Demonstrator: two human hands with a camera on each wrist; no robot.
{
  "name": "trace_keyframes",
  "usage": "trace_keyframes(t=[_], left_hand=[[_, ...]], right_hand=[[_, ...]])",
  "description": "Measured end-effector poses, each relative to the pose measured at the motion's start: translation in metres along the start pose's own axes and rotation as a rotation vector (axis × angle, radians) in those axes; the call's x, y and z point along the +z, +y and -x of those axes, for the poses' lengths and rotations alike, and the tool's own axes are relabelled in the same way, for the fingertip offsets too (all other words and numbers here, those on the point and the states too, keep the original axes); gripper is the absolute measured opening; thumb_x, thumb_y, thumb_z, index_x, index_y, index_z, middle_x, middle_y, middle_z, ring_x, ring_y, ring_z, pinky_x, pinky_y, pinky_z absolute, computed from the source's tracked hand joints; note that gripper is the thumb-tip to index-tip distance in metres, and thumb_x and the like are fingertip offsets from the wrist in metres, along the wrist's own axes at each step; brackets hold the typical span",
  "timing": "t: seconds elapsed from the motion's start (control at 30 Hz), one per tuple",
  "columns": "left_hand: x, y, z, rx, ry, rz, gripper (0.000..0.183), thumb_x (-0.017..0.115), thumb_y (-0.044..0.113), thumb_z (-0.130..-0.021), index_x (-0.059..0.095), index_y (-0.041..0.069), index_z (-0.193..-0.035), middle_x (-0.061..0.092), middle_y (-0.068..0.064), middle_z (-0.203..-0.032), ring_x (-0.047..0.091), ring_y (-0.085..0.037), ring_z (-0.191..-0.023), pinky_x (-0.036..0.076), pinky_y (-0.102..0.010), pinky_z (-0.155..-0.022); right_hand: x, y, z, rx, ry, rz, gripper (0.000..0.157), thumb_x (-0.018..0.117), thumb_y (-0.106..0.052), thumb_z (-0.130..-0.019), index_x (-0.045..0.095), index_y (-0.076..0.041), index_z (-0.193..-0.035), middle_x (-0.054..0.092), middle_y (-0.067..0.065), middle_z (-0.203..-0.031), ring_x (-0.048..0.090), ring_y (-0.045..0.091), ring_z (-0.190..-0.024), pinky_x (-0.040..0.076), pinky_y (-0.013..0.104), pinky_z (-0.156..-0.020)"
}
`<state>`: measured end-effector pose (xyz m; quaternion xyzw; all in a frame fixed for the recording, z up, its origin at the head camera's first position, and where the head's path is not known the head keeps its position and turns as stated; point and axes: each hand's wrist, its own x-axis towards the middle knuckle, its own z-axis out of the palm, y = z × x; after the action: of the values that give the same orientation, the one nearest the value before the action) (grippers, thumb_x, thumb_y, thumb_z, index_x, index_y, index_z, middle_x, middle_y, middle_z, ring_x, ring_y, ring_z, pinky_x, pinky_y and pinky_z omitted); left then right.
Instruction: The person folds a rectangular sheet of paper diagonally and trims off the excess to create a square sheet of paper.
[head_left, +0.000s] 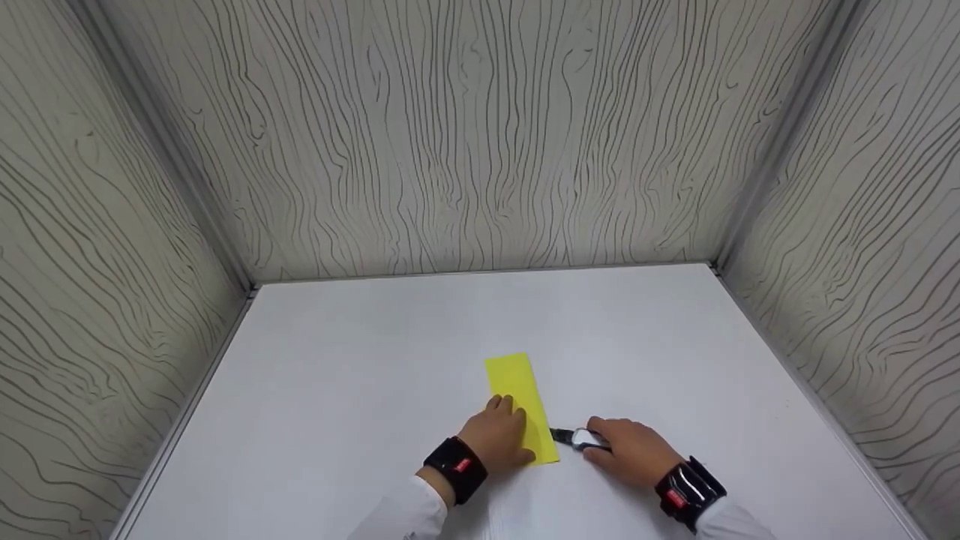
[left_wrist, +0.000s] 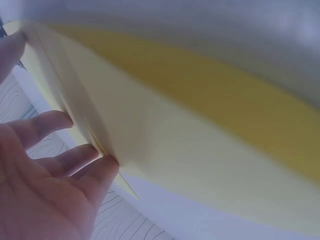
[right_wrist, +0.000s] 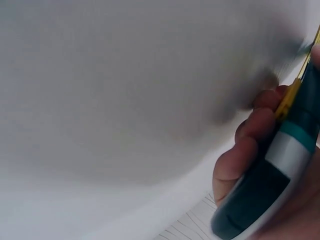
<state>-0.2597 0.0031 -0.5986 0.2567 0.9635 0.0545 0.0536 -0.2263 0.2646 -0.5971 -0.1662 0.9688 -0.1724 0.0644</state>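
A folded yellow sheet of paper (head_left: 513,373) lies lengthwise on the white table. My left hand (head_left: 495,436) presses on its left part with fingers extended and spread. In the left wrist view the paper's layers (left_wrist: 150,125) gape apart along one side, and fingertips (left_wrist: 107,165) touch its edge. My right hand (head_left: 636,451) grips a utility knife (head_left: 586,438), whose dark tip points left, right at the paper's right edge. The right wrist view shows the dark green and grey handle (right_wrist: 287,155) with fingers curled round it; its front end is partly cut off by the frame.
The white tabletop (head_left: 360,360) extends round the paper on all sides. Pale panels with a dark wood-grain line pattern (head_left: 465,135) stand at the back and both sides, joined by grey corner posts (head_left: 172,165). Black bands (head_left: 455,470) wrap both wrists.
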Motion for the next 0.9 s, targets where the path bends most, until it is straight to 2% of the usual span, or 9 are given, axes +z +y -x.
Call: trace_keyframes(t=[0.17,0.47,0.6,0.9], left_hand=[[-0.0007,-0.0001,0.0023,0.001,-0.013,-0.002,0.064,0.080,0.052,-0.095,0.069,0.007,-0.138,0.061,-0.018,-0.151,0.056,-0.037,-0.146,0.056,-0.048,-0.112],[-0.0024,-0.0008,0.0045,0.018,0.014,0.001,0.062,0.083,0.051,-0.092,0.071,0.007,-0.133,0.063,-0.019,-0.149,0.057,-0.037,-0.143,0.059,-0.046,-0.109],[-0.0031,-0.0010,0.0045,0.019,0.008,0.009,0.063,0.083,0.051,-0.091,0.071,0.006,-0.134,0.063,-0.019,-0.149,0.057,-0.037,-0.143,0.059,-0.047,-0.108],[-0.0081,0.0015,0.0066,0.011,-0.008,0.027,0.063,0.083,0.050,-0.092,0.070,0.006,-0.136,0.062,-0.019,-0.151,0.056,-0.038,-0.145,0.057,-0.047,-0.111]], right_hand=[[-0.0006,-0.0027,-0.0015,-0.012,-0.005,-0.021,0.018,0.078,-0.036,-0.099,0.064,-0.025,-0.102,0.054,-0.013,-0.080,0.049,0.009,-0.073,0.041,0.032,-0.067],[-0.0001,-0.0013,-0.0035,-0.040,0.015,0.013,0.018,0.078,-0.035,-0.099,0.064,-0.025,-0.103,0.053,-0.013,-0.081,0.048,0.007,-0.073,0.039,0.030,-0.066],[-0.0002,-0.0018,-0.0043,-0.025,0.004,0.003,0.019,0.077,-0.036,-0.100,0.064,-0.024,-0.107,0.054,-0.012,-0.083,0.049,0.008,-0.075,0.040,0.032,-0.068],[-0.0014,-0.0030,-0.0052,0.009,0.006,-0.007,0.018,0.078,-0.034,-0.099,0.063,-0.026,-0.102,0.054,-0.011,-0.080,0.049,0.011,-0.073,0.040,0.032,-0.068]])
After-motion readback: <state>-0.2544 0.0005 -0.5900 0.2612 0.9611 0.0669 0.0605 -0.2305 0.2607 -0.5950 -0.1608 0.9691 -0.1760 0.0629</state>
